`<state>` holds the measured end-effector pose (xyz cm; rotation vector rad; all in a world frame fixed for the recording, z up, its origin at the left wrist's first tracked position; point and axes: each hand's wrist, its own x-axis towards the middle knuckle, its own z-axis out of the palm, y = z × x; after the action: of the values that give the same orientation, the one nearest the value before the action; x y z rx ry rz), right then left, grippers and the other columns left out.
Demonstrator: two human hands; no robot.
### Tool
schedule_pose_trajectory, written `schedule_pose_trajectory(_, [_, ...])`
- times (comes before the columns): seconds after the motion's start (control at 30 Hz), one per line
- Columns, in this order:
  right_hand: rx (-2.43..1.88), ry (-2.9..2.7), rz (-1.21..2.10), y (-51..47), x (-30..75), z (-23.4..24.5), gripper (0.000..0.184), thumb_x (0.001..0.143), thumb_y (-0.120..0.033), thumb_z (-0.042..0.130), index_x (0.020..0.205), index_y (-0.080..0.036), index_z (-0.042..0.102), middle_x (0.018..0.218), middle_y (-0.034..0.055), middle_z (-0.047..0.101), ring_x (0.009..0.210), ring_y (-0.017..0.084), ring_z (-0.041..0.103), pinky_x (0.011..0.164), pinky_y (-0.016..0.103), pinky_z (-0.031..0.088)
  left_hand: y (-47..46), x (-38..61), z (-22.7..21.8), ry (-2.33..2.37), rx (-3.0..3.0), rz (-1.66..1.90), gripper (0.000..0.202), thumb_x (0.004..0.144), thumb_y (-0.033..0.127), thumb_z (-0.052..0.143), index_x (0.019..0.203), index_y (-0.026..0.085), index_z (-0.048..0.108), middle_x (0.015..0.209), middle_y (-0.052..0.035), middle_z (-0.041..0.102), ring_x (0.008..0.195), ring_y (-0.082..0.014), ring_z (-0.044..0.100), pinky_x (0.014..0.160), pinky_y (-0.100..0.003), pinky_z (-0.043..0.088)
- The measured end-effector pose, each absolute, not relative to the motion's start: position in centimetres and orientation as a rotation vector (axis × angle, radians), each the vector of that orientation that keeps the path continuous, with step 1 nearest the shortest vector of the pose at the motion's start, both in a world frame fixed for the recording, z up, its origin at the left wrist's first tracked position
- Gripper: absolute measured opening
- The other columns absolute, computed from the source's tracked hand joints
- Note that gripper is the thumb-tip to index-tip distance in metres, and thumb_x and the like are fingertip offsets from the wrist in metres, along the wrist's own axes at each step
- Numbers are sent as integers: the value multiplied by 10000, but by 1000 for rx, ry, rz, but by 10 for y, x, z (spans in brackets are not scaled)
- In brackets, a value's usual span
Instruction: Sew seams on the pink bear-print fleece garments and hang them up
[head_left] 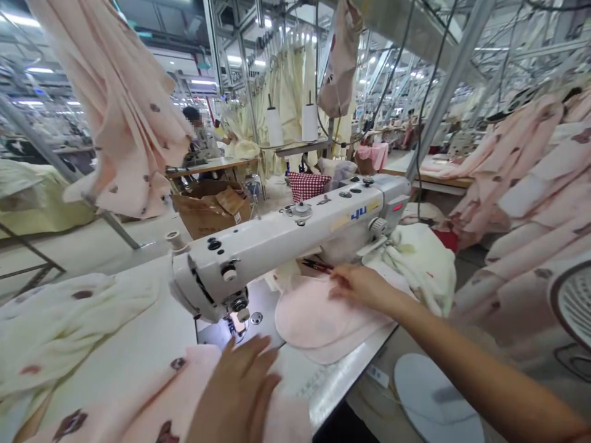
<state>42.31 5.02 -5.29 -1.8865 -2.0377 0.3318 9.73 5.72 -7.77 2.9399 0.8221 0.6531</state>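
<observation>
- Pink rounded cloth pieces (pixel 307 311) lie stacked flat on the table of the white sewing machine (pixel 277 237), right of its needle area.
- Right hand (pixel 357 286) reaches over them, fingers curled into a narrow gap near a dark slim tool (pixel 316 266); blur hides whether cloth is pinched, so I cannot tell.
- Left hand (pixel 242 381) has its fingers loosely extended, gripping nothing visible, over printed pink cloth (pixel 138 394); contact is unclear.
- Step in hand, I judge: sorting or picking up a piece.
- Next move probably calls for separating the top layer cleanly.
</observation>
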Motion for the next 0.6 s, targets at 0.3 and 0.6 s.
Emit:
schedule_pose_trajectory(0.3, [-1806, -1994, 316, 46, 424, -70, 268, 766, -237, 666, 1016, -175, 594, 896, 44, 645, 800, 171, 588, 679, 243, 427, 139, 255, -64, 781, 2582, 755, 148, 842, 199, 508, 811, 221, 651, 925, -51, 649, 970, -239, 562, 878, -414, 432])
schedule_pose_trajectory(0.6, [-1617, -2029, 353, 8, 439, -37, 183, 858, -306, 533, 781, -170, 629, 762, 48, 630, 722, 163, 589, 663, 261, 432, 50, 180, -34, 918, 1935, 1094, 178, 936, 322, 370, 958, 233, 523, 1073, -29, 631, 1099, -158, 546, 916, -281, 413])
